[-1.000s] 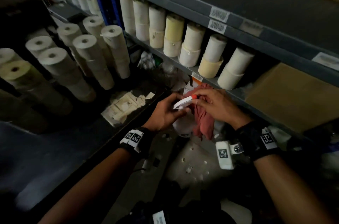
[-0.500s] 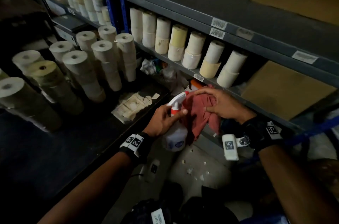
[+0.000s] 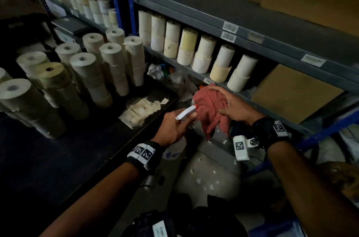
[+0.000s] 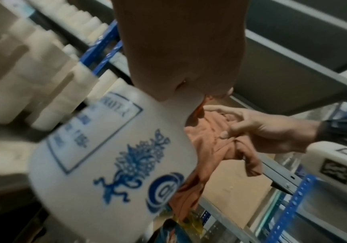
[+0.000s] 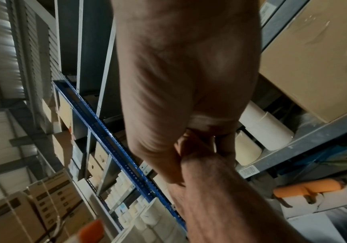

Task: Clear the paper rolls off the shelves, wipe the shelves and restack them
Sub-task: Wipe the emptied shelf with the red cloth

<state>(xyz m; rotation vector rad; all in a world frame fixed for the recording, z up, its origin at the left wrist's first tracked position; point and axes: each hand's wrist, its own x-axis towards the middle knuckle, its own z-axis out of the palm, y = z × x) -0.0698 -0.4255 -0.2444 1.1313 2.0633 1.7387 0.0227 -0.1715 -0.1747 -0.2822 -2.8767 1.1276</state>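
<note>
Both busy below the grey shelf (image 3: pixel 194 75): left hand (image 3: pixel 172 128) gripping spray bottle (image 4: pixel 110 164), right hand (image 3: pixel 236 106) bunching red cloth (image 3: pixel 208 112) beside its nozzle.

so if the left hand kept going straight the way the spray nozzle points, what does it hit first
Most likely the red cloth held in the right hand: the spray bottle nozzle in the left hand points at it from close by. Exact depth is unclear.

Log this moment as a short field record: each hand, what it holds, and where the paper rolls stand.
left hand: grips spray bottle, nozzle toward the cloth
right hand: holds red cloth, bunched
paper rolls: stacked on dark surface at left; another row still on grey shelf
wiping: not yet begun
</note>
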